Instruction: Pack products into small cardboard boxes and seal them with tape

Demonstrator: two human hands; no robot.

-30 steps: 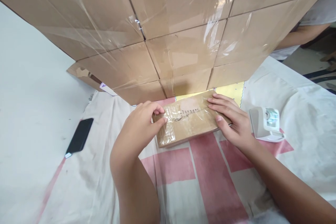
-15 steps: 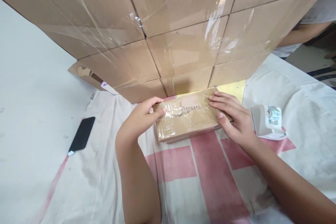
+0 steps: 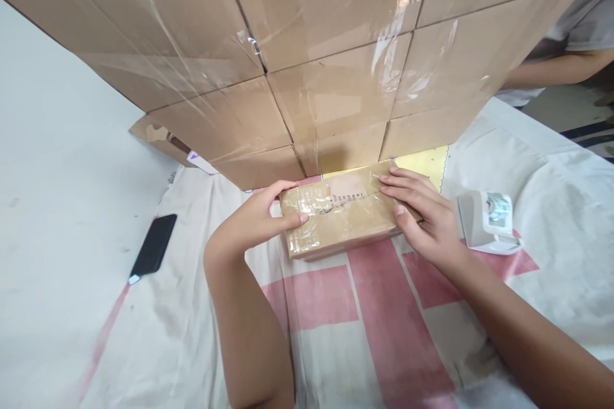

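A small cardboard box (image 3: 350,220) rests on the cloth, its top covered with clear tape and a torn strip with dark printed marks. My left hand (image 3: 266,214) grips its left end, thumb pressed on the top and fingers at the back edge, partly hidden. At the right end, my right hand (image 3: 426,211) holds the box with its fingers laid over the top and the thumb at the near edge. A white tape dispenser (image 3: 487,220) stands just right of my right hand.
A tall stack of taped cardboard boxes (image 3: 330,102) rises right behind the small box. To the left lies a black phone (image 3: 154,244) on the white and pink cloth (image 3: 326,297). Yellow paper (image 3: 425,166) shows beneath the stack. Another person's arm (image 3: 556,70) is at the far right.
My left thumb has slid slightly towards the near side on the box top. The box and my right hand stay almost where they were. The other person's arm has shifted a little.
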